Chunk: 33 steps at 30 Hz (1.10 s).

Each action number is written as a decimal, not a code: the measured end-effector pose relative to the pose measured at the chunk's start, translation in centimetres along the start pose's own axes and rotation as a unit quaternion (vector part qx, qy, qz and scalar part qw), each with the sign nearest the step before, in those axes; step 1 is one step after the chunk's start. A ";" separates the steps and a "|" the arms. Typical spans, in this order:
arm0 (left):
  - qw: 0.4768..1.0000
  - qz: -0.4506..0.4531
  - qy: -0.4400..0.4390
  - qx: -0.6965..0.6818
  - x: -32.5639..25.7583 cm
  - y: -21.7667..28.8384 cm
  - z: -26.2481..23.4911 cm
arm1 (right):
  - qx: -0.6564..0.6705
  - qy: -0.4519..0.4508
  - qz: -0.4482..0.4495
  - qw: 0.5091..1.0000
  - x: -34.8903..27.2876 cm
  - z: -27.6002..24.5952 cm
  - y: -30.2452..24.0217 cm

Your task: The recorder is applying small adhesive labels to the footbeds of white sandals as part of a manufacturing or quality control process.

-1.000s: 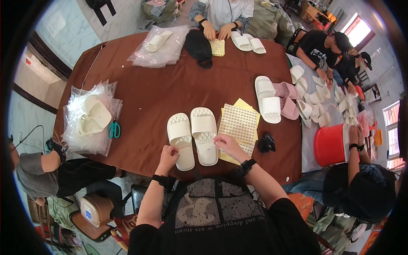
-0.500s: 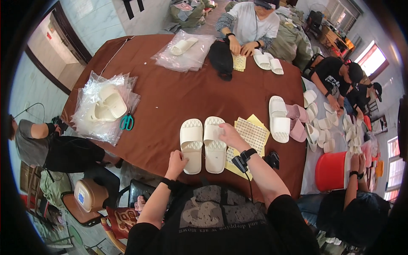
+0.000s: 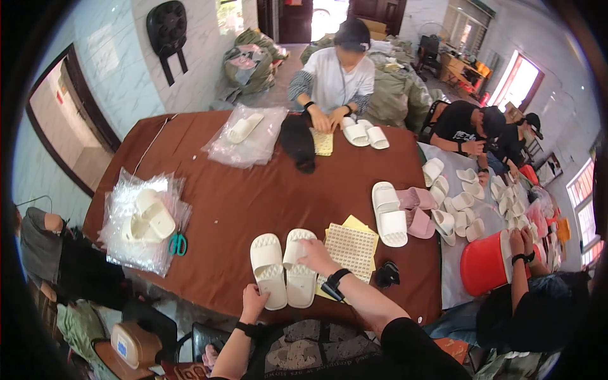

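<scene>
Two cream slippers lie side by side at the near edge of the brown-covered table, toes pointing away from me. My left hand [image 3: 254, 301] is closed on the heel edge of the left slipper [image 3: 268, 272], its thumb on top. Over the right slipper [image 3: 300, 286], my right hand [image 3: 315, 256] has its fingers curled at the quilted strap; the fingertips are partly hidden. Beneath my right wrist, sheets of small printed stickers [image 3: 349, 250] on yellow backing lie beside that slipper.
Clear plastic bags [image 3: 120, 234] with cream slippers on top lie left, beside teal scissors [image 3: 178, 244]. A cream pair [image 3: 389, 215] and a pink pair [image 3: 418, 209] lie right, near a small black object [image 3: 387, 274]. Across the table, a co-worker [image 3: 339, 76] handles a sticker sheet. A red bucket [image 3: 484, 266] stands right.
The whole view has tilted up, so the table and slippers sit lower in the picture. Both hands stay at the same two slippers, which now lean slightly.
</scene>
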<state>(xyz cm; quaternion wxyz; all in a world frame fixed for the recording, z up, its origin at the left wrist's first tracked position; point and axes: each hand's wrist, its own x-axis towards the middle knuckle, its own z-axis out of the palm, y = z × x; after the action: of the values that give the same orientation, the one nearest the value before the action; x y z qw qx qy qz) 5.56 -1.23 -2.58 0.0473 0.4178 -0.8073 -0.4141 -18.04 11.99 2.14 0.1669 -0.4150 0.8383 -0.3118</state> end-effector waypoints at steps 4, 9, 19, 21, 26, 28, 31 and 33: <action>1.000 -0.016 0.001 -0.001 0.4 0.1 0.1 | 0.015 0.035 -0.005 0.999 -1.0 0.0 -0.1; 0.997 -0.045 -0.005 -0.057 0.9 -1.3 0.4 | 0.007 0.048 -0.013 0.999 -1.8 0.0 -1.3; 0.992 -0.051 -0.033 -0.112 1.0 -0.3 -0.3 | -0.019 0.024 -0.036 0.999 -2.9 -0.2 -3.7; 0.992 -0.044 -0.030 -0.110 1.5 -1.5 0.1 | -0.023 0.024 -0.044 0.999 -3.0 0.3 -3.6; 0.990 -0.038 -0.016 -0.138 1.7 -2.0 0.5 | -0.029 0.026 -0.050 0.998 -3.2 0.9 -3.2; 0.992 -0.050 -0.026 -0.117 1.6 -1.6 0.2 | -0.029 0.028 -0.049 0.998 -3.2 1.1 -2.9; 0.994 -0.049 -0.030 -0.096 1.3 -0.7 -0.2 | -0.024 0.040 -0.061 0.997 -3.3 1.7 -1.8; 0.994 -0.053 -0.036 -0.091 1.2 0.0 -0.4 | -0.030 0.043 -0.058 0.997 -3.3 1.4 -1.4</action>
<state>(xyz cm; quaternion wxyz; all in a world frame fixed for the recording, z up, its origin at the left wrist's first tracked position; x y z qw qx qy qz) 4.96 -2.30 -2.58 0.0343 0.4390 -0.7439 -0.5027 -14.44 13.44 2.12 0.1001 -0.4536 0.8283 -0.3134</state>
